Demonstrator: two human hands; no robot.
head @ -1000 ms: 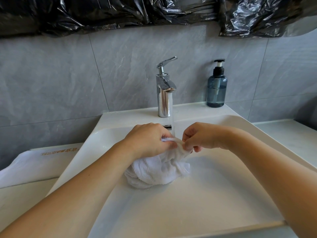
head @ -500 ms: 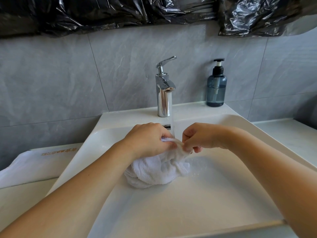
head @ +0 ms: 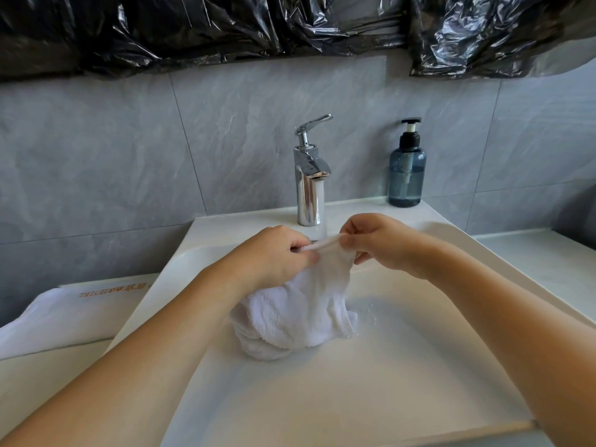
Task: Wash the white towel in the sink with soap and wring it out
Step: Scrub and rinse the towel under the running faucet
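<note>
A wet white towel (head: pixel 296 314) hangs bunched over the white sink basin (head: pixel 403 366), its lower folds resting on the basin floor. My left hand (head: pixel 277 256) pinches the towel's top edge on the left. My right hand (head: pixel 377 243) pinches the same edge on the right, a short strip stretched between them just below the chrome faucet (head: pixel 309 185). A thin stream of water runs from the spout behind the hands. A blue soap pump bottle (head: pixel 407 169) stands on the sink's back right ledge.
A folded white cloth with orange lettering (head: pixel 64 314) lies on the counter left of the sink. White countertop (head: pixel 548 262) extends to the right. Grey tiled wall behind, with black plastic sheeting (head: pixel 225 30) hung above.
Both hands have lifted the towel's top edge higher and drawn it a little apart, so more of the towel hangs below them.
</note>
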